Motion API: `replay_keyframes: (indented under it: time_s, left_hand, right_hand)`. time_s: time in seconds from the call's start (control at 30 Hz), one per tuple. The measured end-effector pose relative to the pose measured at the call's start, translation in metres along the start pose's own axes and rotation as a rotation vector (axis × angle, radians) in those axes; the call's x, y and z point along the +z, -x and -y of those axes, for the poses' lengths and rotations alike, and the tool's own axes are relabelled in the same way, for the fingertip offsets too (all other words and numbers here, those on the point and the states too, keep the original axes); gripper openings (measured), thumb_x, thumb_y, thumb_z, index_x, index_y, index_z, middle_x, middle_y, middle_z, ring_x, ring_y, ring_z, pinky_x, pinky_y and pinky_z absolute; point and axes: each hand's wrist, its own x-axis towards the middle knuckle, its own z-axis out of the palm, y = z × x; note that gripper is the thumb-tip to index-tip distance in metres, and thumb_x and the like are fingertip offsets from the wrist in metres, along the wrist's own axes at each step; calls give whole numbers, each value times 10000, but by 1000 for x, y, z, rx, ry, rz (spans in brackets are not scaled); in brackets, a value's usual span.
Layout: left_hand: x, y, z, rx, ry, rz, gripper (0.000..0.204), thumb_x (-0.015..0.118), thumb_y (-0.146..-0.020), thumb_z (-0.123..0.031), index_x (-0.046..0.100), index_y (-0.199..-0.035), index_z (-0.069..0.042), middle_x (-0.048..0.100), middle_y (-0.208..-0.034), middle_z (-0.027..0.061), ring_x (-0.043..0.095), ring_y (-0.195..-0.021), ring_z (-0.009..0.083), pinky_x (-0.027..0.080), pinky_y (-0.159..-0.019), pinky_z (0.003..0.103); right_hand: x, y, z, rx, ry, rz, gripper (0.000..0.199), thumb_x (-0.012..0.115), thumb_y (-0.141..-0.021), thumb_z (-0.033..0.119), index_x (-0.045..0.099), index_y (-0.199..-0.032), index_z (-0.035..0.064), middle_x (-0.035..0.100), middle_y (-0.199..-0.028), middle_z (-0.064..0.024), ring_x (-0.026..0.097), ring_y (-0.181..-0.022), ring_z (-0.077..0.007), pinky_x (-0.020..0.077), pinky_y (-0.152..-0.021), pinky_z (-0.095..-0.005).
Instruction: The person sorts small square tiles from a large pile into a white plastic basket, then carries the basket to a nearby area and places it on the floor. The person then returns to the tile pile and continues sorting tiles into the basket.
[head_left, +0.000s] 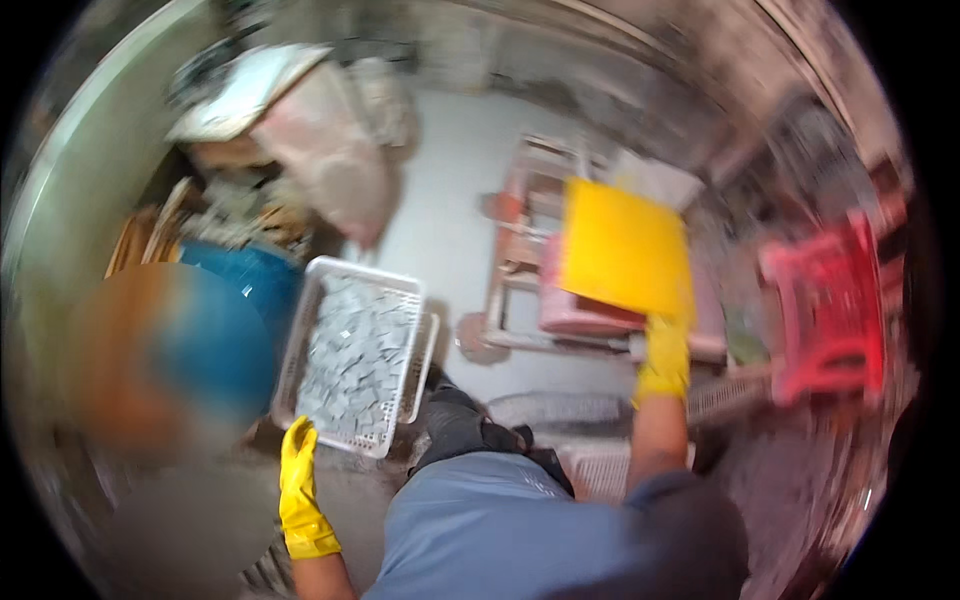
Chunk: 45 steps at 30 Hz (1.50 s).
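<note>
My right hand (665,358), in a yellow rubber glove, reaches forward and grips the near edge of a flat, square yellow board (628,248). That board is held over a pink item (572,312) on a low wooden frame (508,262). In a matching glove, my left hand (303,492) is at the near left corner of a white plastic basket (417,315). Its fingers are stretched out with nothing in them; whether they touch the rim I cannot tell. Many small grey flat pieces (358,345) fill the basket. Motion blurs the scene.
A blue rounded container (245,280) and a large sack (330,145) stand on the left, near a pale green wall (90,170). To the right is a red plastic stool (828,310). Another pale basket (600,470) lies by my body. Grey floor (445,190) runs between.
</note>
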Motion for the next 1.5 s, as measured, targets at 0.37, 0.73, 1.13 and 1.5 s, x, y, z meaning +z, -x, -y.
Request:
replay_keyframes:
  time_s: [0.37, 0.73, 1.13, 1.5]
  left_hand:
    - [-116, 2, 25, -9, -241, -515, 617, 797, -954, -309, 588, -1462, -28, 664, -1391, 219, 660, -1239, 328, 507, -1093, 421]
    - [-166, -208, -32, 136, -972, -1185, 726, 676, -969, -499, 550, -1517, -40, 493, -1604, 233, 432, -1484, 438, 251, -1270, 536]
    - [-184, -221, -51, 144, -909, -1191, 698, 790, -912, -412, 590, -1459, -28, 521, -1573, 221, 470, -1441, 458, 269, -1274, 546]
    - [-188, -218, -50, 140, -891, -1205, 685, 763, -906, -431, 618, -1435, -21, 535, -1563, 214, 477, -1428, 450, 279, -1264, 563]
  right_hand:
    - [-74, -34, -36, -148, 949, -157, 497, 665, -1034, 261, 574, -1428, -30, 657, -1362, -205, 625, -1245, -324, 484, -1105, -425]
    - [282, 288, -259, -466, 1134, 1683, 434, 684, -1012, 176, 633, -1393, -25, 664, -1361, -259, 624, -1258, -424, 459, -1113, -461]
    - [672, 739, -488, -1066, 1022, 1934, 927, 644, -920, 689, 468, -1585, 68, 351, -1672, -286, 286, -1504, -617, 135, -1203, -762]
    - [587, 648, -451, -1291, 413, 2533, 759, 792, -873, 413, 560, -1518, 86, 493, -1561, -277, 452, -1440, -509, 210, -1208, -737]
